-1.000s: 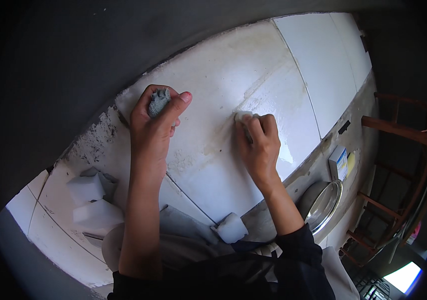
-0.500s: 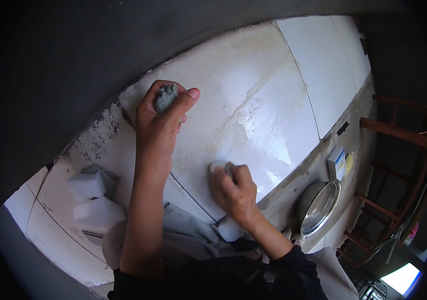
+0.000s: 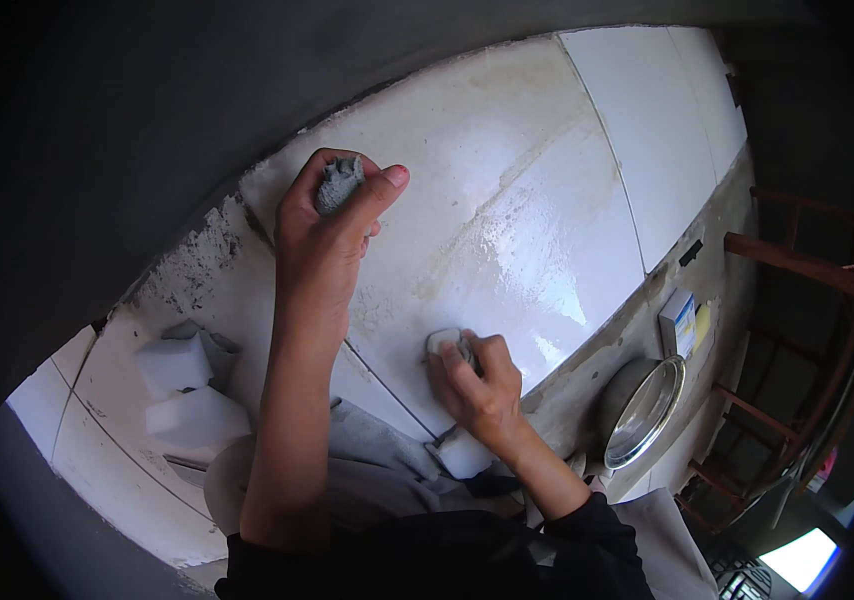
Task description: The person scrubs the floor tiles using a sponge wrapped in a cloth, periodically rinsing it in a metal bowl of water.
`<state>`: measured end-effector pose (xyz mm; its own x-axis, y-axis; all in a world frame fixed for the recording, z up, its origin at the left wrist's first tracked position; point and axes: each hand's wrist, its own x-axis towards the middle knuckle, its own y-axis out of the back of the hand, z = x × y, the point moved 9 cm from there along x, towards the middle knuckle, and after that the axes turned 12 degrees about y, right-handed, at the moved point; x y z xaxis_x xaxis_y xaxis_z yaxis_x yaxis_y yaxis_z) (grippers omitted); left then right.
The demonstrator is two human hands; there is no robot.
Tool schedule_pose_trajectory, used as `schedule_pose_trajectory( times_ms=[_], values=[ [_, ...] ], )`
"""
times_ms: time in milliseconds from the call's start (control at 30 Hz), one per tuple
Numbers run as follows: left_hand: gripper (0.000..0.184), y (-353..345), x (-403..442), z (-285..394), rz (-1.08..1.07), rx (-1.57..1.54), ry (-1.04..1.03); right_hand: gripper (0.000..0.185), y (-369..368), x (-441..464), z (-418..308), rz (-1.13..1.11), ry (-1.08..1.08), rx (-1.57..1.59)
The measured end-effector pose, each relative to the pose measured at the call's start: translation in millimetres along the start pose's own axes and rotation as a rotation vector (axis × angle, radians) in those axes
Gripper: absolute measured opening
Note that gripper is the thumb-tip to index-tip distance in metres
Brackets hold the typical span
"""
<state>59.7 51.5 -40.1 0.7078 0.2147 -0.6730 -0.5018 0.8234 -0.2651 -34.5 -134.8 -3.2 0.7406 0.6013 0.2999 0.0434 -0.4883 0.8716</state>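
Note:
My left hand [image 3: 322, 235] is raised over the white tiled floor [image 3: 417, 150], its fingers wrapped round a rough grey lump [image 3: 338, 184]. Whether the lump is cement paste or a wet cloth is hard to tell. Lower and to the right, my right hand [image 3: 482, 388] grips a small pale pad [image 3: 441, 340] with a greyish rim and presses it against the tile. Its far side is hidden under my fingers. Wet, shiny streaks and a faint brownish smear mark the tile beside that hand.
White foam-like blocks [image 3: 195, 418] and a grey cloth [image 3: 372, 440] lie to the left and near my knees. On the right are a metal bowl [image 3: 642, 412], a small box [image 3: 678, 322] and a reddish-brown frame [image 3: 797, 265]. A dark wall [image 3: 147, 150] borders the tiles.
My right hand has shifted slightly to the right with the pale pad, still on the tile. The left hand keeps its hold on the grey lump, nearly in place.

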Motion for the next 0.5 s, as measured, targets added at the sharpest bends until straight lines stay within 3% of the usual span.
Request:
schedule_pose_trajectory(
  times_ms=[167,300,367,433,500],
  values=[
    [0.021,1.2,-4.4,2.2,0.003,0.050,0.002,0.021,4.5,44.9,52.6,0.160,-0.210,-0.112],
    [0.020,-3.0,0.8,2.0,-0.018,0.036,-0.022,0.023,-15.8,23.1,-16.5,0.050,-0.052,0.000],
    [0.020,-2.9,1.1,1.0,-0.024,0.037,-0.041,0.027,-17.7,23.7,-18.4,0.026,0.057,0.045],
    [0.020,0.5,-0.5,0.1,-0.022,0.040,-0.040,0.025,-10.7,40.0,3.9,0.050,0.028,-0.041],
    [0.020,4.7,-3.4,4.1,-0.014,0.029,-0.026,0.018,-1.6,49.9,38.2,0.127,-0.133,-0.091]
  ],
)
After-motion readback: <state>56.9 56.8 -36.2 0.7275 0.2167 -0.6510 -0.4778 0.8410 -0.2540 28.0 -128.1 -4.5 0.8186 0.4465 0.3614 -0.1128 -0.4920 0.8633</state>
